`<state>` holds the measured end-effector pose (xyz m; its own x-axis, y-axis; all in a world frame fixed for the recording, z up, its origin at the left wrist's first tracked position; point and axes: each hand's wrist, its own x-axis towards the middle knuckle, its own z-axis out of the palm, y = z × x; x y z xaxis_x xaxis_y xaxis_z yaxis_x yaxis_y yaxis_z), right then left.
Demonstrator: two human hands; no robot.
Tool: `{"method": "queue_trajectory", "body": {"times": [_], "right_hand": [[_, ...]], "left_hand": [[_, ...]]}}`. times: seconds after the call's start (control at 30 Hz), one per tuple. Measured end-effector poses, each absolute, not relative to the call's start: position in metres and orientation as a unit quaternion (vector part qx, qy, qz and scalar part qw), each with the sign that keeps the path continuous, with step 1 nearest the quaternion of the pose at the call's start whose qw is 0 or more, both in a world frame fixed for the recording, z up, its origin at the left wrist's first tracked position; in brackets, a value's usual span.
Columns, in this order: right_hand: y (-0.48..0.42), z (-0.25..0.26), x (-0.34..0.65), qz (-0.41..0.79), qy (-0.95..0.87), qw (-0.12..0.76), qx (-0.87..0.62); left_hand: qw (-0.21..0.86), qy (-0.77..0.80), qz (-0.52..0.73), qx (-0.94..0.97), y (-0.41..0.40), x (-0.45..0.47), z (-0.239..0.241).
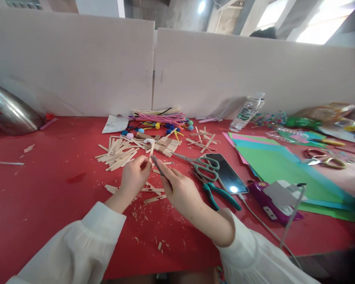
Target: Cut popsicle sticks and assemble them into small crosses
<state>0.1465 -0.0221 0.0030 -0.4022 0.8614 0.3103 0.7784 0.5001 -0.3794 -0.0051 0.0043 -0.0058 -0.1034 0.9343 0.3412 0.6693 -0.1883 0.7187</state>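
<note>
Over the red table, my left hand (135,176) pinches a wooden craft stick (152,150) that points up and away from me. My right hand (182,192) is closed around a narrow dark grey tool (157,165), its tip touching or very near the stick by my left fingertips. Whether it is a blade or a file I cannot tell. Beyond my hands lies a heap of loose craft sticks (118,153). Notched pieces of stick (154,198) and shavings are scattered beneath my hands. A small white lump (149,141) shows at the far end of the held stick.
Scissors (206,167), teal-handled pliers (221,196) and a phone (227,173) with a cable lie right of my hands. Farther right are coloured paper sheets (272,157) and a purple power strip (262,197). A bottle (246,113) leans by the white partition (77,59); a metal jug (10,110) stands left.
</note>
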Motion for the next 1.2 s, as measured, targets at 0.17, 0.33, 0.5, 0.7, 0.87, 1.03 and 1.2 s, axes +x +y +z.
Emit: {"method": "queue_trajectory", "body": {"times": [0.17, 0.33, 0.5, 0.7, 0.87, 1.03, 1.2], "right_hand": [[-0.023, -0.004, 0.142, 0.016, -0.843, 0.182, -0.507], [-0.022, -0.006, 0.141, -0.005, -0.844, 0.149, -0.515], [-0.02, -0.003, 0.144, 0.019, -0.844, 0.174, -0.507], [-0.016, 0.002, 0.152, 0.115, -0.827, 0.281, -0.474], [-0.017, -0.001, 0.153, 0.127, -0.826, 0.299, -0.462], [-0.016, 0.0, 0.152, 0.13, -0.821, 0.301, -0.468], [-0.021, 0.006, 0.148, 0.223, -0.791, 0.325, -0.469]], "left_hand": [[0.169, 0.633, 0.396, 0.644, 0.003, -0.006, -0.005], [0.17, 0.633, 0.386, 0.649, 0.005, -0.008, -0.008], [0.195, 0.613, 0.403, 0.651, 0.006, -0.008, -0.007], [0.249, 0.582, 0.454, 0.628, 0.01, -0.013, -0.012], [0.246, 0.577, 0.464, 0.626, 0.011, -0.014, -0.017], [0.239, 0.569, 0.469, 0.632, 0.008, -0.013, -0.014], [0.199, 0.575, 0.475, 0.636, 0.005, -0.011, -0.014]]}}
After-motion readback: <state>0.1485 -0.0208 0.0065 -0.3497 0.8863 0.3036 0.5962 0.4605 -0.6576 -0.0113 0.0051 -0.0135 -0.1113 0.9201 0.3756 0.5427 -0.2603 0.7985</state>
